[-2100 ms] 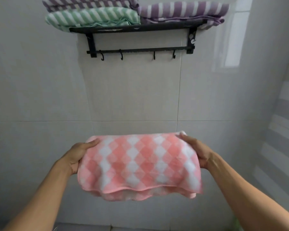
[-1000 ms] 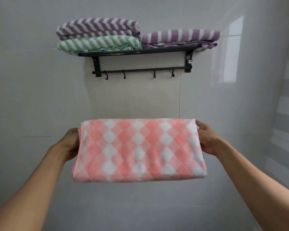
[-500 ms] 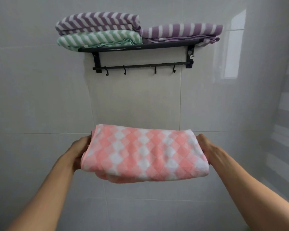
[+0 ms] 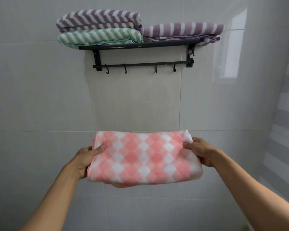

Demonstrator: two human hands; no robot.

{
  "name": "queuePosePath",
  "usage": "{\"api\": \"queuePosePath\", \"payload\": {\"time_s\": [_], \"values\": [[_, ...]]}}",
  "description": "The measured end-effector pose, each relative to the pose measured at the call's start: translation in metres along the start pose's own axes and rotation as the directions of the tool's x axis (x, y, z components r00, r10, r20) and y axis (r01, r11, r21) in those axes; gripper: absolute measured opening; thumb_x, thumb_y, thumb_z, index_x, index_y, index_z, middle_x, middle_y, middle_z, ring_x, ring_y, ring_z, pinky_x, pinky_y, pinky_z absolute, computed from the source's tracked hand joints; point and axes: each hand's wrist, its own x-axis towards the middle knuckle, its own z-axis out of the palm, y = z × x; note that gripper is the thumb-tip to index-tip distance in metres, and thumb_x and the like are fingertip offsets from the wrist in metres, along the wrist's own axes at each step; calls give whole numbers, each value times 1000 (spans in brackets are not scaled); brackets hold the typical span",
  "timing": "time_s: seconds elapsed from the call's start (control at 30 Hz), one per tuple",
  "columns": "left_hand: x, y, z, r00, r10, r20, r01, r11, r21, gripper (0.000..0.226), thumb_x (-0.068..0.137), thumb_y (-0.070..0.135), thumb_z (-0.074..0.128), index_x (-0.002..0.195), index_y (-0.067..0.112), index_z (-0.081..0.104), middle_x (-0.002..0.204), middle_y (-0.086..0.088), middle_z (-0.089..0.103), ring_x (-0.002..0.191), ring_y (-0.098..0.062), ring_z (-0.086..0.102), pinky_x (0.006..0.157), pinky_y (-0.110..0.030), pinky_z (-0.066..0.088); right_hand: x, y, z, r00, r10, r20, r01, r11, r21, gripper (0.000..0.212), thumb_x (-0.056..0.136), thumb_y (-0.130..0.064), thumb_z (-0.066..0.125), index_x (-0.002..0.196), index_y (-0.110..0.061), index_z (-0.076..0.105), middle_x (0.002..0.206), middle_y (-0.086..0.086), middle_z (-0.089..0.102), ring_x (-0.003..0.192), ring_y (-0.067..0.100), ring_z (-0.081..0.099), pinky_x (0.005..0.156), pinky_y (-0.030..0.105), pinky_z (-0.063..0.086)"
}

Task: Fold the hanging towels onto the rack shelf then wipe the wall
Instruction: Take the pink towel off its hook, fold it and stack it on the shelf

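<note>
Towel (image 4: 143,157) lower, between both hands

Single head-worn wide-angle view, facing a tiled wall (image 4: 40,97) square-on, tilted slightly down. Rack shelf (image 4: 140,45) sits high in frame; both forearms enter from the bottom corners, near the lens. Wall edges bow outward. No second view to compare.
</note>
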Motion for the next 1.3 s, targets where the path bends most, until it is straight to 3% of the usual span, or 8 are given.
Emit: {"api": "queuePosePath", "payload": {"time_s": [0.13, 0.3, 0.47, 0.57, 0.67, 0.9, 1.13, 1.3], "values": [[5, -7, 8, 1000, 0, 13, 0, 1000, -14, 37, 99, 32, 58, 123, 4, 57, 110, -19, 74, 93, -34, 74, 69, -44, 62, -1, -4, 9, 979, -183, -85, 176, 981, -82, 20, 104, -22, 41, 115, -23, 57, 108, 10, 69, 95, 33, 69, 81, 47, 60], [15, -1, 8, 984, 165, -61, -160, 984, 81, 45, 94, 39, 64, 124, 11, 49, 104, -5, 66, 81, -19, 69, 46, -23, 54, -5, -5, 18, 878, -392, -273, 308, 901, -306, 27, 105, -23, 41, 125, -13, 57, 114, 10, 66, 104, 31, 60, 86, 37, 46], [28, 18, -20, 990, 107, 92, -104, 994, -32, 69, 79, 27, 82, 138, 9, 50, 112, -17, 72, 86, -31, 76, 58, -39, 60, -20, -4, 23, 789, -479, -385, 357, 867, -347, 19, 105, -25, 46, 104, -13, 60, 99, 10, 68, 94, 33, 63, 78, 38, 47], [33, 30, -30, 973, 65, 222, -46, 995, -90, 89, 49, 18, 98, 127, -3, 58, 112, -24, 72, 92, -37, 74, 63, -45, 61, -35, -3, 28, 746, -502, -438, 379, 861, -340, 22, 105, -27, 47, 100, -11, 60, 91, 8, 68, 86, 29, 61, 72, 37, 44], [33, 40, -29, 958, 26, 285, 4, 995, -104, 55, 63, 3, 81, 113, -12, 63, 111, -28, 71, 81, -34, 75, 59, -43, 62, -50, -2, 31, 726, -500, -472, 383, 864, -326, 21, 105, -26, 48, 95, -12, 60, 85, 6, 66, 78, 22, 58, 66, 34, 40], [15, 46, -14, 930, -96, 354, 118, 992, -43, 37, 81, 12, 70, 112, -8, 66, 111, -24, 72, 89, -34, 75, 66, -47, 63, -91, -5, 18, 668, -491, -560, 386, 871, -303, 24, 104, -29, 50, 87, -15, 59, 74, -1, 60, 67, 13, 52, 62, 32, 42], [-38, 56, 35, 969, 106, 223, -109, 994, 1, 38, 99, 25, 61, 130, 4, 52, 114, -20, 72, 96, -36, 73, 70, -45, 62, -143, -19, -26, 636, -490, -597, 404, 870, -283, 30, 103, -36, 50, 77, -22, 53, 72, -2, 58, 72, 22, 53, 67, 34, 40], [-93, 70, 75, 962, 246, 117, -241, 969, -53, 36, 93, 15, 69, 123, 3, 54, 111, -19, 69, 88, -34, 72, 58, -38, 62, -196, -14, -76, 591, -505, -629, 429, 857, -285, 41, 97, -55, 54, 92, -17, 68, 81, 0, 69, 81, 25, 62, 74, 36, 47]]}}
